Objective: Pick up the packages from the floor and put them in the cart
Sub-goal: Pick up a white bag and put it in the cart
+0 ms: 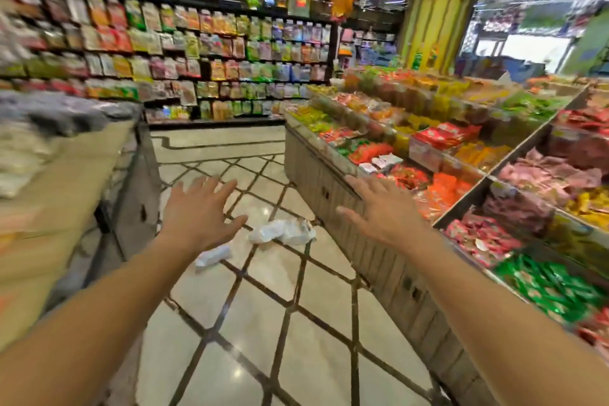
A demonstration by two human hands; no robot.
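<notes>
Forearms: both bare, reaching forward from the lower edge of view over the tiled floor [263, 323].
Left hand [201, 214]: fingers [227, 189] spread wide and straight, palm down, holding nothing; raised above the floor, not touching any package.
Right hand [379, 208]: fingers spread wide, holding nothing; seen against the front edge of the snack display bin [329, 181]; contact with that edge cannot be told.
White packages, crumpled pair [283, 231]: on the floor just beside the foot of the snack display bin, between the two hands in view and below both; long axis runs roughly left to right.
White package, small [213, 256]: on the floor to the left of the crumpled pair, partly covered by the left wrist; long axis slants up to the right.
Nearer hand: left, judged by its overlap with the small package; the pair lies about midway.
Coming move: judged a downward reach, since both hands hover well above the floor.
Cart: likely the blurred beige-sided form [59, 208] left of the packages, loaded on top; identity uncertain.
Hard to make out: package printing, count within the crumpled pair, cart rim.
</notes>
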